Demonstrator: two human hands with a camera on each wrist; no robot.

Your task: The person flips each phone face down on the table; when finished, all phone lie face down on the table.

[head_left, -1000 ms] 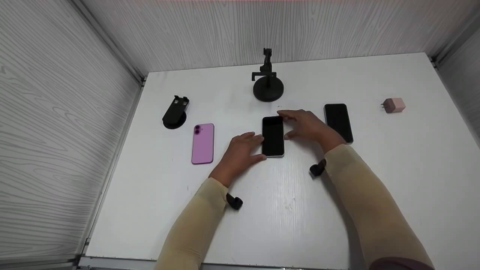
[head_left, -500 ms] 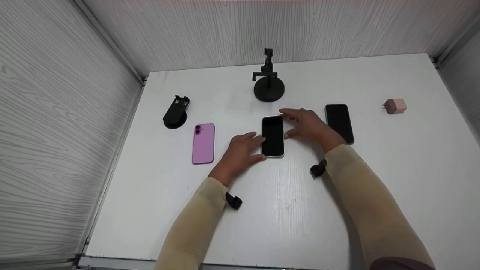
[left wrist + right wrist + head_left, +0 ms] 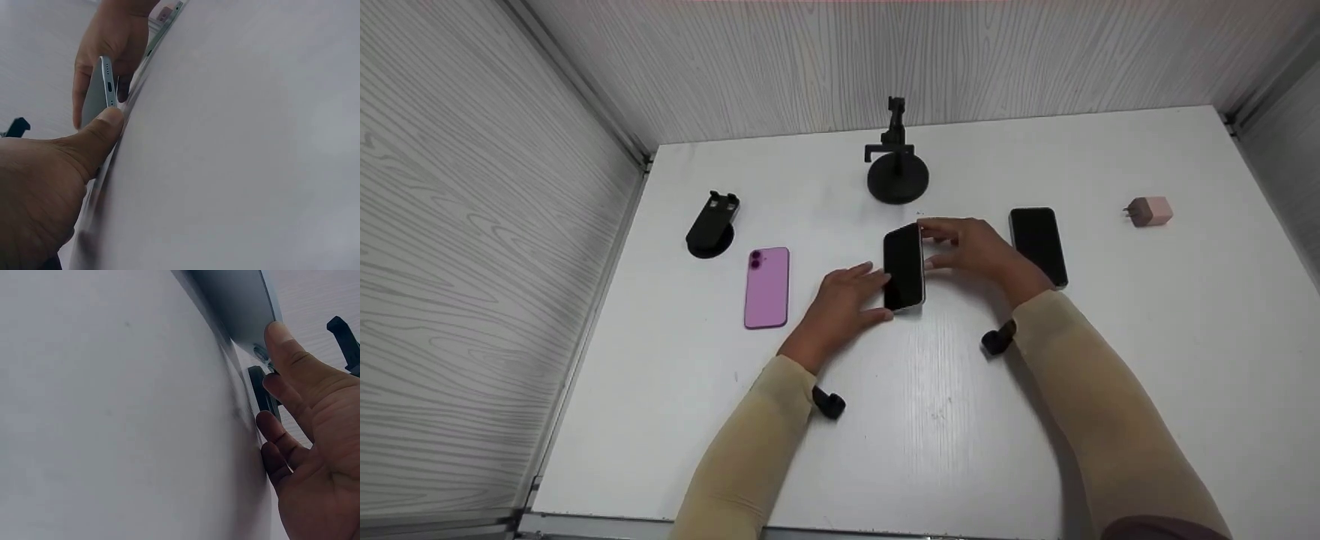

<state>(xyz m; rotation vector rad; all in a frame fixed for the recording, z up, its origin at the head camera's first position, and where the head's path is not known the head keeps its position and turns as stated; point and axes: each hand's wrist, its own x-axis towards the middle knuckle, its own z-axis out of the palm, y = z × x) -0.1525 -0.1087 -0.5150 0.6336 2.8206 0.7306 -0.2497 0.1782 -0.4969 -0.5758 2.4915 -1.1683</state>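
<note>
A black-screened smartphone (image 3: 904, 267) with pale edges leans in mid-table, its right edge raised and its left edge low. My right hand (image 3: 979, 251) pinches the raised edge near the top corner; in the right wrist view the thumb (image 3: 287, 346) lies against the side, close to the camera lenses on the bluish-grey back (image 3: 239, 309). My left hand (image 3: 844, 304) touches the left edge with straight fingers. In the left wrist view its thumb (image 3: 104, 129) meets the phone's bottom end, beside the charging port (image 3: 109, 86).
Left of the hands lie a purple phone (image 3: 766, 289), back up, and a black folding stand (image 3: 711, 226). Behind stands a black round-based holder (image 3: 898, 180). A second black-screened phone (image 3: 1036, 244) lies beside the right wrist, with a pink charger plug (image 3: 1149, 211) farther right.
The middle phone lay flat before; now its right edge is lifted and it tilts toward the left. The right hand has moved slightly left onto that edge, while the left hand stays in place.
</note>
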